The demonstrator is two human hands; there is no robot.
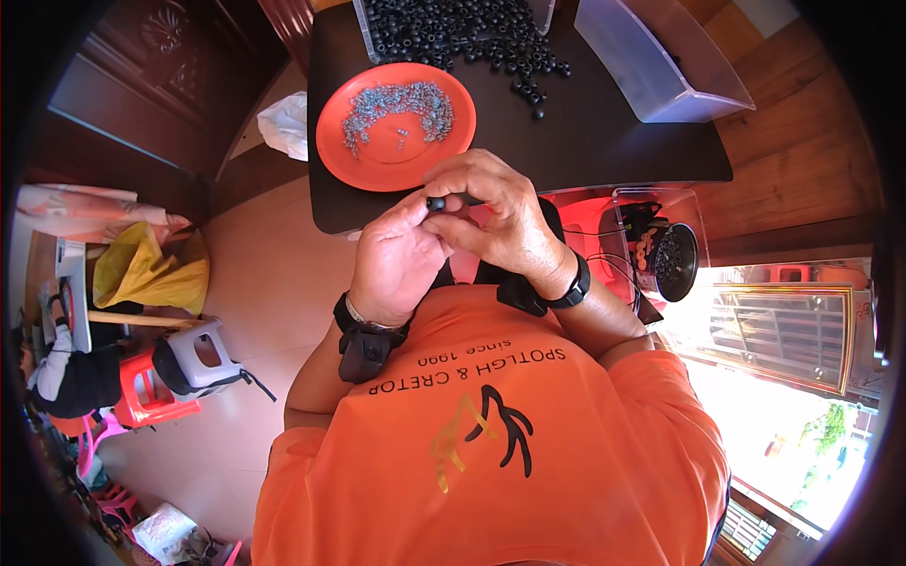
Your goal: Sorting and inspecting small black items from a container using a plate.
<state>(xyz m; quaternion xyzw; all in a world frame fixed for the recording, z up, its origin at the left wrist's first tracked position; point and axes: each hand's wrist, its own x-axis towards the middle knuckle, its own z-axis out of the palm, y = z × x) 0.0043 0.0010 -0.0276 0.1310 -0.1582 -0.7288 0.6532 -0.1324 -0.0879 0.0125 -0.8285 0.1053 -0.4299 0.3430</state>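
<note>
A small black hollow plastic piece (435,204) is pinched in the fingers of my left hand (392,259), just off the table's near edge. My right hand (505,212) curls over from the other side. Its thumb and fingers are closed close to the piece, and whatever may be between them is hidden. Beyond my hands, an orange-red plate (344,165) carries many tiny silvery metal pieces (425,102), which look like springs. Similar black pieces (444,28) fill a clear bin at the far edge and spill onto the table.
The dark table (604,156) ends just beyond my hands. A clear plastic bin (661,71) stands at its far right. Lower right, a clear box (661,200) and a round black container (678,259) sit beside cables. Stools (203,358) and a yellow bag (156,269) are at left.
</note>
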